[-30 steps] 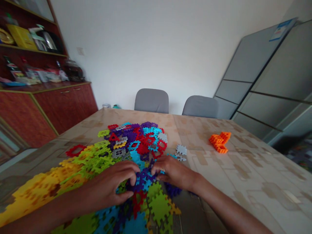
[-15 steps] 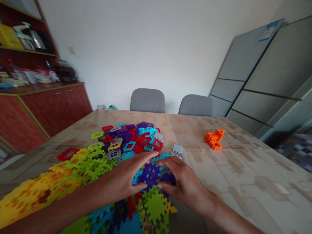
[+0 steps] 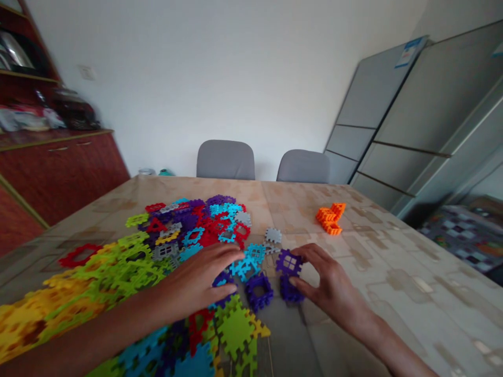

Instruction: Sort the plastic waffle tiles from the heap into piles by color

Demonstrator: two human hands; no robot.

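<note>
My right hand (image 3: pixel 328 283) pinches a purple interlocking window piece (image 3: pixel 290 263) at its right edge, fingertips above and thumb below. Under it, by the thumb, another purple piece (image 3: pixel 291 291) shows. My left hand (image 3: pixel 206 275) has thumb and fingers apart around a partly hidden purple piece (image 3: pixel 225 280); whether it touches that piece, I cannot tell. Between the hands lies a square purple frame piece (image 3: pixel 259 292), stacked or joined with others like it. Light blue pieces (image 3: pixel 245 266) lie just beyond it, and a lime green toothed piece (image 3: pixel 236 329) is nearer me.
A mixed heap of red (image 3: pixel 212 235), yellow and green pieces spreads over the table's left side. Grey pieces (image 3: pixel 273 235) lie past my right hand. An orange assembled shape (image 3: pixel 330 218) stands farther right. Two grey chairs (image 3: pixel 225 159) are behind the table.
My hands have moved apart, the right one going rightward with the purple window piece. The square purple frame now shows between them. The view has turned slightly right.
</note>
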